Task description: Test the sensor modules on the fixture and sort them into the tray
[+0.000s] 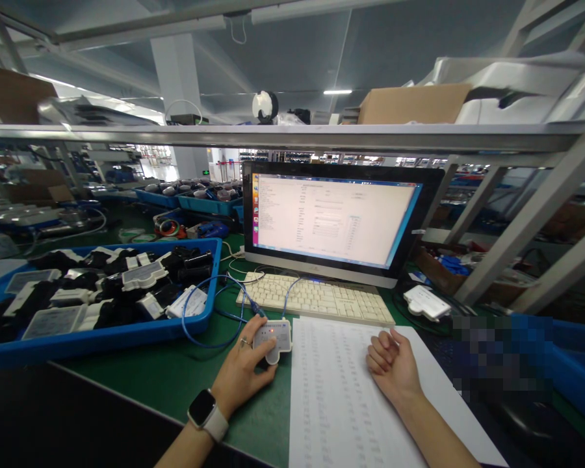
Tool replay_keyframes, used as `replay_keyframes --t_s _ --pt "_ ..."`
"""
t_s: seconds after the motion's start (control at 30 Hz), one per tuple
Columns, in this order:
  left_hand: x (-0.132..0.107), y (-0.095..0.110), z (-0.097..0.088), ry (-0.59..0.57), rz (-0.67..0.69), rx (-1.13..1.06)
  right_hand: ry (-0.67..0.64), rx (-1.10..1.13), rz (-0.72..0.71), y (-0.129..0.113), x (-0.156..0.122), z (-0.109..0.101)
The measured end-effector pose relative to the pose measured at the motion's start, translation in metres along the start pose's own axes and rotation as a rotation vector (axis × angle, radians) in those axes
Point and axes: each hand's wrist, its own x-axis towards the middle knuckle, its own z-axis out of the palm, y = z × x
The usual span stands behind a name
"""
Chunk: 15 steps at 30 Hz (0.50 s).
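Note:
My left hand (241, 370) grips a small white electronic module (283, 335), with the thumb across its labelled face. A red light glows on the module. A blue cable (189, 328) loops on the green bench beside it and runs up to the module's top edge, near my fingertips. My right hand (396, 369) rests curled on a large printed sheet (331, 396), fingers folded in and nothing visible in them. Just behind both hands lies a cream keyboard (316, 299).
A lit monitor (331, 221) stands behind the keyboard. On the left, a blue bin (127, 341) holds many white and black modules. Another white module (426, 303) lies right of the keyboard. A blue bin (580, 370) sits far right. A shelf (292, 138) crosses overhead.

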Motion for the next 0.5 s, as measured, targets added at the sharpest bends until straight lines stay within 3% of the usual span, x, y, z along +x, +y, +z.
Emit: replay_keyframes --t_s 0.5 --pt "-0.0001 0.0006 -0.0001 0.006 -0.007 -0.006 0.032 0.027 0.016 -0.0008 -0.0019 0.0039"
